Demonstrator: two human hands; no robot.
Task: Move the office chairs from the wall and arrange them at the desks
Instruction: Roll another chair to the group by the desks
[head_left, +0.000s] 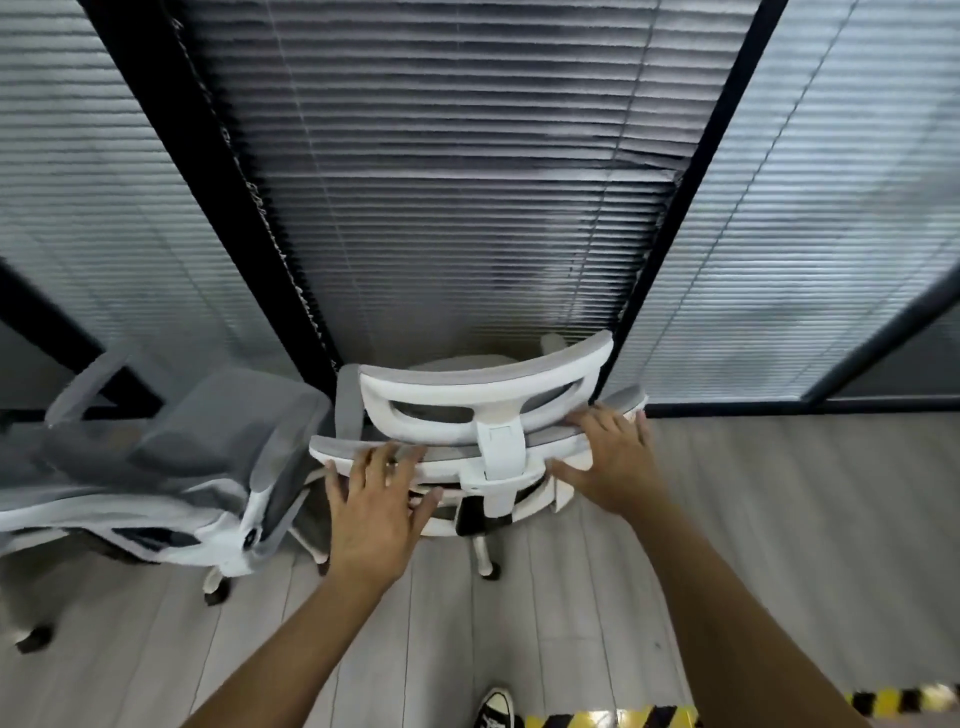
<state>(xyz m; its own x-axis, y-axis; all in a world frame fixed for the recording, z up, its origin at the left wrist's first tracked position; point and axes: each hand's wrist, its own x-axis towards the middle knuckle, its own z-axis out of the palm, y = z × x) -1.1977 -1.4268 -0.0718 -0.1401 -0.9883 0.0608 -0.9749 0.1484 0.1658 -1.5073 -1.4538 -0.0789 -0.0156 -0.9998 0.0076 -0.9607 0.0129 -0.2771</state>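
Left arm (291, 649) and right arm (727, 597) are both bare and stretched out forward, angling in a bit so the hands end up fairly near each other. Left hand (374, 499) is palm down, fingers fanned wide and mostly straight, thumb out to the right. Right hand (610, 457) same deal (fingers closer together though), thumb sticking out left.
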